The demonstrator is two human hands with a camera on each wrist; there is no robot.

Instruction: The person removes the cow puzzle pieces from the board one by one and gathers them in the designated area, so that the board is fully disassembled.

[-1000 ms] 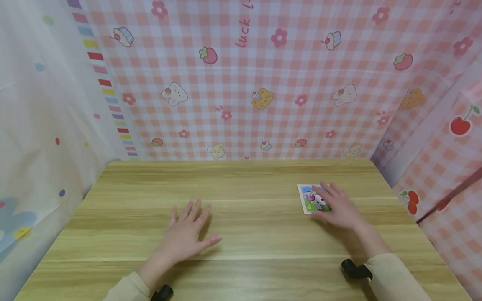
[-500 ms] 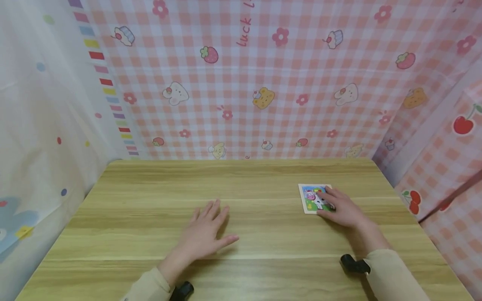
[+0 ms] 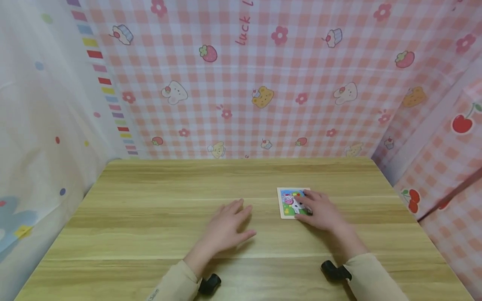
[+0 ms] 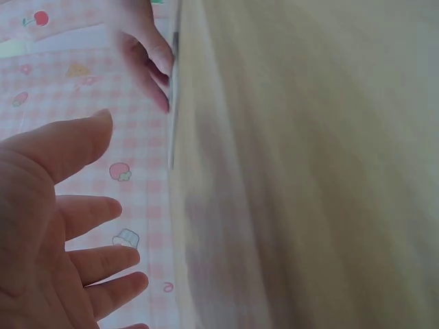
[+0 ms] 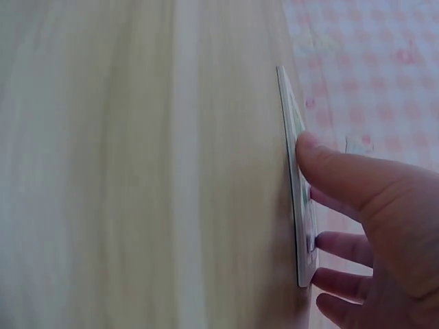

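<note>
A small square picture puzzle with a cow on it (image 3: 288, 204), framed by a pale border, lies on the wooden table right of centre. My right hand (image 3: 321, 210) rests on its right part, fingertips and thumb touching it and covering some of the picture. In the right wrist view, the thumb (image 5: 329, 168) and extended fingers lie against the puzzle's face, which is seen nearly edge-on. To the left, my left hand (image 3: 226, 228) hovers low over the table, its fingers spread and holding nothing. The left wrist view shows that left palm (image 4: 41, 247) apart from the puzzle.
The wood-grain table (image 3: 150, 184) stretches around both hands. A pink checked cloth (image 3: 233, 83) hangs behind its far edge, with more cloth at both sides. Black wrist-worn pieces (image 3: 209, 285) sit by the cuffs.
My right hand first draws back over the puzzle's right side, then moves left and slightly nearer with the puzzle under it. My left hand has moved right, towards the puzzle.
</note>
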